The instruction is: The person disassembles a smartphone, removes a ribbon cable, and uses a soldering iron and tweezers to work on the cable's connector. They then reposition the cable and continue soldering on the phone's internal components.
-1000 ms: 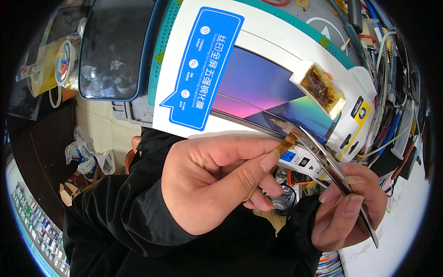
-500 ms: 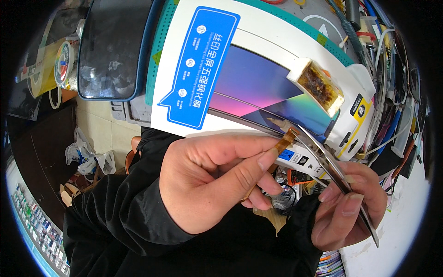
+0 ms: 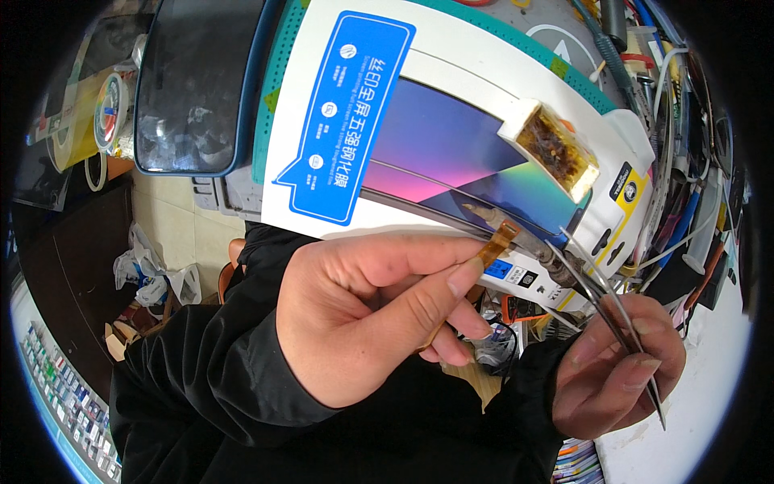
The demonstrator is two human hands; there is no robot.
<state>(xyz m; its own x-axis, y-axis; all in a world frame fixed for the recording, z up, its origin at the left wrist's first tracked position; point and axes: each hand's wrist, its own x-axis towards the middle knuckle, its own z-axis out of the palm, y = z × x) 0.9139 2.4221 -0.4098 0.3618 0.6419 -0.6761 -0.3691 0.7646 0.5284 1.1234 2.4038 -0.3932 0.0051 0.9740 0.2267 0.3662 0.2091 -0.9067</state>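
Observation:
My left hand (image 3: 363, 323) pinches an amber flex ribbon cable (image 3: 495, 248) between thumb and forefinger; its free end sticks out toward the right. In my right hand (image 3: 625, 363) is a pair of metal tweezers (image 3: 593, 285), its two tips slightly apart and clear of the cable. Just beyond the cable lies a soldering iron (image 3: 526, 240) with its pointed tip to the left. The iron's rear end is hidden behind the tweezers, and I cannot tell whether my right hand holds it too. A small open box (image 3: 520, 117) of amber-brown rosin-like material stands farther back.
Under these lies a white package (image 3: 330, 24) with a blue label and a phone picture, on a green mat (image 3: 270, 105). A dark phone (image 3: 197, 89) rests at the left, near a roll of tape (image 3: 113, 109). Cables and tools (image 3: 677, 161) crowd the right.
My right hand has shifted a little to the right, drawing the tweezers back from the flex cable's end; their tips show farther apart. My left hand has barely moved.

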